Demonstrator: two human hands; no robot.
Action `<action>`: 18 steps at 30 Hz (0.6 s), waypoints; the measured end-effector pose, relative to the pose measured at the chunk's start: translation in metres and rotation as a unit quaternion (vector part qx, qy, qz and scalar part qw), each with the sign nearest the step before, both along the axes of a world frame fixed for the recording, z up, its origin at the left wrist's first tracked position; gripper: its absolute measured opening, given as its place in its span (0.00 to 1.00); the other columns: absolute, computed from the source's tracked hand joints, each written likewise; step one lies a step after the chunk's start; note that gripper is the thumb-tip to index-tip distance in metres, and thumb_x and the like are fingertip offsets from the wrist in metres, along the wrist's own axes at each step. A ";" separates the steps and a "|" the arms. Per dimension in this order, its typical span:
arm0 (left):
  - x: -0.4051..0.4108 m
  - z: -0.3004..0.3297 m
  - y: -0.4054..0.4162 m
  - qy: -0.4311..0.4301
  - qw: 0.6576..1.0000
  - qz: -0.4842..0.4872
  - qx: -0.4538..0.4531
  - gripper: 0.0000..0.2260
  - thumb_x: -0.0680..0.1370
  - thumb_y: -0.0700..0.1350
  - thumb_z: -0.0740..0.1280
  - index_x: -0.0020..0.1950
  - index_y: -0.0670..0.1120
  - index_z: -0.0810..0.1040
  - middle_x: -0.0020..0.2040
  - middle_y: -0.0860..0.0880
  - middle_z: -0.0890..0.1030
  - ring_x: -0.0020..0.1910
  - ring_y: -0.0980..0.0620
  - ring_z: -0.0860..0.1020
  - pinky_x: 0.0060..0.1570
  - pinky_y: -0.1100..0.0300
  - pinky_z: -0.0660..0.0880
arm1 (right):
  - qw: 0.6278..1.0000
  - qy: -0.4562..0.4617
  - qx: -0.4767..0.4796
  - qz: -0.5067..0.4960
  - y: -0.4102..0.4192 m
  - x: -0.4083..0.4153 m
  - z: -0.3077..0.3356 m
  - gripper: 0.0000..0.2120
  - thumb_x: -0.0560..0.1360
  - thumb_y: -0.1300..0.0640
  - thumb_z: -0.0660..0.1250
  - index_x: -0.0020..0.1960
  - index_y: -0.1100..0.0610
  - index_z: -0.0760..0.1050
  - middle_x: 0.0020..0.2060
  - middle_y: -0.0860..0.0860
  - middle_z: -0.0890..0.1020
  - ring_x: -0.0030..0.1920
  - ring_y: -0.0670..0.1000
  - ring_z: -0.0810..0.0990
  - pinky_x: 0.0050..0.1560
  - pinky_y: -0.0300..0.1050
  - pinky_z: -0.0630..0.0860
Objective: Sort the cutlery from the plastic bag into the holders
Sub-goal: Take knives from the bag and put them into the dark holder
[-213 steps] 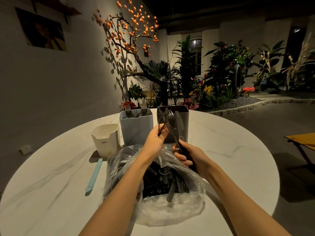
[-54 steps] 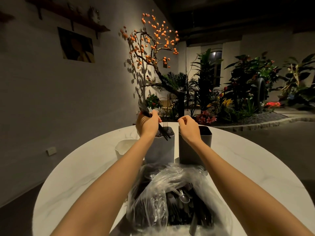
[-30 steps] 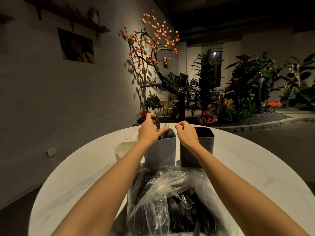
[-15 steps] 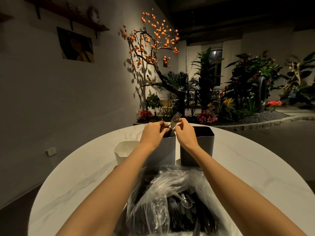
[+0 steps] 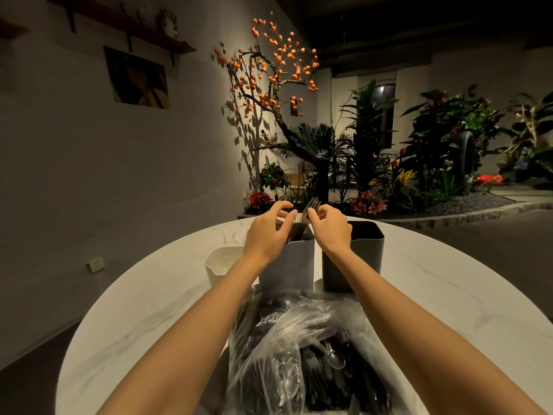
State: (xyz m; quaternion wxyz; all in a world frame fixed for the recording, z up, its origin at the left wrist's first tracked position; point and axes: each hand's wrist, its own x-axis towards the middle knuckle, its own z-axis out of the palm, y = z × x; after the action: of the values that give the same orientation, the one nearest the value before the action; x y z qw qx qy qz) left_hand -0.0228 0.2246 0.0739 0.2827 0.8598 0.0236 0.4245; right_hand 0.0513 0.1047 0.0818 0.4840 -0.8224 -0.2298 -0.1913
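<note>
A light grey holder [image 5: 288,265] stands at the far side of the table with forks in it. Beside it on the right is a dark grey holder [image 5: 369,256]. My left hand [image 5: 267,232] hovers over the light holder's rim, fingers spread and loosely bent, holding nothing. My right hand [image 5: 330,227] pinches a fork [image 5: 310,208] that stands tines up in the light holder. The clear plastic bag [image 5: 287,339] lies near me, full of dark cutlery [image 5: 329,375], with a clear spoon [image 5: 333,359] on top.
A white cup [image 5: 221,262] sits left of the light holder. The round white marble table [image 5: 143,319] ends close behind the holders. Beyond it are a wall, an orange-fruited tree and plants.
My left hand has let go over the light holder and spread its fingers. My right hand stays at the upright fork. Earlier, both hands carried cutlery from the bag to the holders.
</note>
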 end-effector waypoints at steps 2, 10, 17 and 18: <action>0.003 -0.002 0.003 0.026 0.999 0.020 0.005 0.12 0.83 0.50 0.58 0.59 0.48 0.78 0.50 0.48 0.83 0.48 0.50 0.81 0.47 0.52 0.80 | 0.997 0.021 -0.072 -0.020 0.000 0.004 -0.004 0.16 0.79 0.46 0.61 0.42 0.56 0.77 0.41 0.51 0.79 0.54 0.56 0.76 0.56 0.51 0.66; 0.008 -0.003 0.008 0.148 0.968 0.177 0.096 0.19 0.84 0.51 0.52 0.45 0.48 0.80 0.47 0.47 0.82 0.49 0.45 0.77 0.47 0.53 0.70 | 0.989 -0.055 -0.138 -0.012 0.002 -0.003 -0.010 0.20 0.78 0.53 0.64 0.68 0.55 0.68 0.66 0.53 0.71 0.66 0.56 0.68 0.64 0.53 0.65; 0.008 -0.002 0.018 0.263 0.919 0.283 0.083 0.19 0.84 0.51 0.48 0.63 0.46 0.75 0.65 0.43 0.74 0.64 0.43 0.69 0.63 0.46 0.63 | 0.951 -0.054 -0.303 0.039 -0.003 0.001 -0.016 0.18 0.81 0.54 0.49 0.37 0.53 0.72 0.42 0.52 0.78 0.58 0.54 0.73 0.70 0.57 0.54; 0.008 -0.003 0.019 0.264 0.922 0.279 0.059 0.20 0.84 0.52 0.48 0.66 0.46 0.73 0.66 0.42 0.73 0.66 0.42 0.68 0.64 0.46 0.62 | 0.951 -0.054 -0.300 0.046 -0.003 0.002 -0.016 0.18 0.81 0.54 0.49 0.38 0.53 0.72 0.43 0.52 0.78 0.59 0.54 0.73 0.71 0.58 0.53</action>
State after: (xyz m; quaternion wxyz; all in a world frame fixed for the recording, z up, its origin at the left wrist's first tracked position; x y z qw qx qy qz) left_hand -0.0150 0.2436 0.0710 0.0854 0.9142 0.3113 0.2449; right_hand 0.0534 0.1016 0.0659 0.2097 -0.9067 -0.3400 -0.1352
